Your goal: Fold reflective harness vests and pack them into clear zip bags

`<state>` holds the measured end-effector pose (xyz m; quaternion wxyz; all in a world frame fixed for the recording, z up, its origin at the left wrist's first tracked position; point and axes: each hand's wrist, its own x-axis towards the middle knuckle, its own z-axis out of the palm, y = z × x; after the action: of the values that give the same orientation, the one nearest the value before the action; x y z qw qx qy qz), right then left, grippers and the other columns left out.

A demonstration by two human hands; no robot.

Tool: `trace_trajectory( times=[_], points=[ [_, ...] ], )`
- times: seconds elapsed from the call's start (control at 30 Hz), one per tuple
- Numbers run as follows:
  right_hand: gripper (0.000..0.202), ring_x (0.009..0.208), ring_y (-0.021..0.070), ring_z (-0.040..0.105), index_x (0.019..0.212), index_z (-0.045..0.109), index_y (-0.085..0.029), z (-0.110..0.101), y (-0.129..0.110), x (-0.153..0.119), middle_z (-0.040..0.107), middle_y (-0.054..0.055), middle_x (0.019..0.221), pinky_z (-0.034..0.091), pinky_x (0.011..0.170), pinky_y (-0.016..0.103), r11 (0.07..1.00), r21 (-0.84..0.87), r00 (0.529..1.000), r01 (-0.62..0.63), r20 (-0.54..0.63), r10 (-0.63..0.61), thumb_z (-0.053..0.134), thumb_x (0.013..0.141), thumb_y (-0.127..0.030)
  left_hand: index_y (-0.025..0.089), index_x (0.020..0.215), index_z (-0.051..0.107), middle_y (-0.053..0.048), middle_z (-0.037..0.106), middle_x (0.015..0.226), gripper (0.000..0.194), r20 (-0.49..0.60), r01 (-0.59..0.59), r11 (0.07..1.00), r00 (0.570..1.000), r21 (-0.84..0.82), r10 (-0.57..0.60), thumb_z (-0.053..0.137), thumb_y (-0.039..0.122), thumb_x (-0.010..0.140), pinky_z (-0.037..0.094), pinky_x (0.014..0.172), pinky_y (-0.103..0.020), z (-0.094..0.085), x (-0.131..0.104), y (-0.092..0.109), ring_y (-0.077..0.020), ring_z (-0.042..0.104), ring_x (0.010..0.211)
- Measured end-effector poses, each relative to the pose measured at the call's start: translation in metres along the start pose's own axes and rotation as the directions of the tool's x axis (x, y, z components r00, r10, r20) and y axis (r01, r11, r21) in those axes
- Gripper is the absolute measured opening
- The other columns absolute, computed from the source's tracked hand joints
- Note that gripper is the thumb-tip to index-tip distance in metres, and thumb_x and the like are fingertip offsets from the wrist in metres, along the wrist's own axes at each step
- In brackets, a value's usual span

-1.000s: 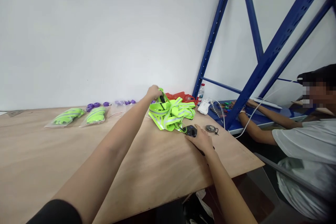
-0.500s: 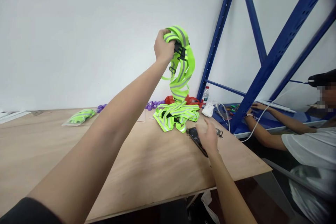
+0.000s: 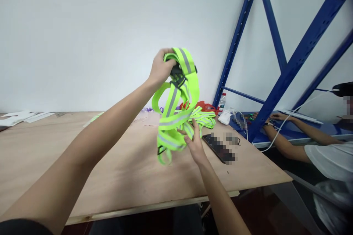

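Observation:
High over the table, my left hand [image 3: 163, 65] grips a bundle of neon-yellow reflective straps [image 3: 193, 88] by its top, near black buckles [image 3: 178, 75]. Loops of the bundle hang down toward the tabletop, their lower end blurred. My right hand [image 3: 195, 142] is beside the lower loops with its fingers apart; whether it touches them is unclear. Behind it, a pile of similar straps [image 3: 207, 118] lies on the table. A phone [image 3: 219, 148] rests to the right of my right hand.
The wooden table [image 3: 116, 176] has papers [image 3: 19, 118] at far left. Red plastic [image 3: 205, 106], a bottle [image 3: 221, 103] and a white charger [image 3: 225, 117] stand near a blue rack [image 3: 270, 106]. At right, a person's arms [image 3: 281, 143] reach over a blue surface.
My left hand has lowered and moved left with the strap bundle, now apart from the pile. My right hand has shifted left from over the phone to the hanging loops.

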<state>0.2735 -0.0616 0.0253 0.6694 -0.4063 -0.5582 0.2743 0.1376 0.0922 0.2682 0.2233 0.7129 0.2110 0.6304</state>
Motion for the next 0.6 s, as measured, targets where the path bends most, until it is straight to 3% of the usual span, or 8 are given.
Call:
trace_trajectory(
  times=[0.07, 0.13, 0.2, 0.27, 0.33, 0.5, 0.6],
  points=[
    [0.083, 0.118, 0.0302, 0.063, 0.150, 0.034, -0.024, 0.018, 0.002, -0.005, 0.059, 0.013, 0.136, 0.057, 0.088, 0.043, 0.994, 0.022, 0.994, -0.106, 0.039, 0.105, 0.070, 0.079, -0.049, 0.017, 0.110, 0.062, -0.006, 0.068, 0.104, 0.039, 0.112, 0.086, 0.996, 0.990, 0.004, -0.086, 0.055, 0.011, 0.072, 0.056, 0.087, -0.037, -0.014, -0.029, -0.002, -0.0219, 0.067, 0.096],
    [0.064, 0.094, 0.0272, 0.070, 0.134, 0.054, -0.022, 0.028, 0.008, -0.007, 0.070, 0.010, 0.116, 0.059, 0.076, 0.039, 0.977, 0.020, 0.974, -0.212, 0.080, 0.210, 0.071, 0.075, -0.040, 0.016, 0.105, 0.064, -0.006, 0.069, 0.095, 0.038, 0.186, 0.191, 0.980, 0.963, 0.048, -0.197, 0.056, 0.012, 0.068, 0.057, 0.081, -0.036, -0.032, -0.053, -0.005, -0.0202, 0.067, 0.085],
    [0.047, 0.065, 0.0208, 0.067, 0.115, 0.065, -0.019, 0.030, 0.018, -0.005, 0.073, 0.005, 0.093, 0.056, 0.061, 0.034, 0.954, 0.010, 0.950, -0.298, 0.099, 0.296, 0.068, 0.071, -0.035, 0.017, 0.099, 0.066, -0.005, 0.069, 0.087, 0.034, 0.235, 0.293, 0.949, 0.920, 0.114, -0.313, 0.058, 0.014, 0.066, 0.057, 0.075, -0.035, -0.053, -0.070, -0.008, -0.0195, 0.066, 0.076],
    [0.040, 0.049, 0.0158, 0.058, 0.106, 0.067, -0.019, 0.023, 0.028, 0.001, 0.070, 0.000, 0.075, 0.050, 0.052, 0.030, 0.939, -0.016, 0.938, -0.344, 0.042, 0.345, 0.066, 0.068, -0.033, 0.017, 0.090, 0.069, -0.005, 0.070, 0.086, 0.027, 0.285, 0.360, 0.914, 0.870, 0.189, -0.402, 0.060, 0.017, 0.065, 0.056, 0.071, -0.034, -0.079, -0.083, -0.012, -0.0193, 0.065, 0.073],
    [0.039, 0.046, 0.0150, 0.054, 0.102, 0.068, -0.018, 0.010, 0.038, 0.008, 0.064, -0.003, 0.065, 0.045, 0.049, 0.028, 0.934, -0.055, 0.935, -0.352, -0.057, 0.349, 0.064, 0.066, -0.034, 0.017, 0.083, 0.071, -0.006, 0.070, 0.083, 0.021, 0.337, 0.419, 0.869, 0.804, 0.262, -0.489, 0.062, 0.020, 0.065, 0.054, 0.063, -0.031, -0.106, -0.093, -0.017, -0.0190, 0.064, 0.069],
    [0.048, 0.048, 0.0170, 0.055, 0.106, 0.063, -0.016, -0.022, 0.057, 0.027, 0.060, -0.003, 0.061, 0.044, 0.050, 0.029, 0.928, -0.102, 0.916, -0.358, -0.234, 0.327, 0.059, 0.068, -0.045, 0.018, 0.081, 0.074, -0.004, 0.064, 0.061, 0.020, 0.414, 0.590, 0.689, 0.550, 0.422, -0.725, 0.072, 0.027, 0.064, 0.033, 0.037, -0.021, -0.171, -0.124, -0.042, -0.0115, 0.048, 0.042],
    [0.053, 0.049, 0.0197, 0.057, 0.110, 0.062, -0.014, -0.032, 0.064, 0.033, 0.059, -0.002, 0.059, 0.046, 0.053, 0.032, 0.913, -0.171, 0.902, -0.369, -0.301, 0.308, 0.056, 0.070, -0.048, 0.020, 0.082, 0.074, -0.002, 0.061, 0.059, 0.022, 0.401, 0.665, 0.602, 0.453, 0.442, -0.796, 0.077, 0.033, 0.064, 0.023, 0.034, -0.019, -0.197, -0.147, -0.061, -0.0089, 0.041, 0.039]
  ],
)
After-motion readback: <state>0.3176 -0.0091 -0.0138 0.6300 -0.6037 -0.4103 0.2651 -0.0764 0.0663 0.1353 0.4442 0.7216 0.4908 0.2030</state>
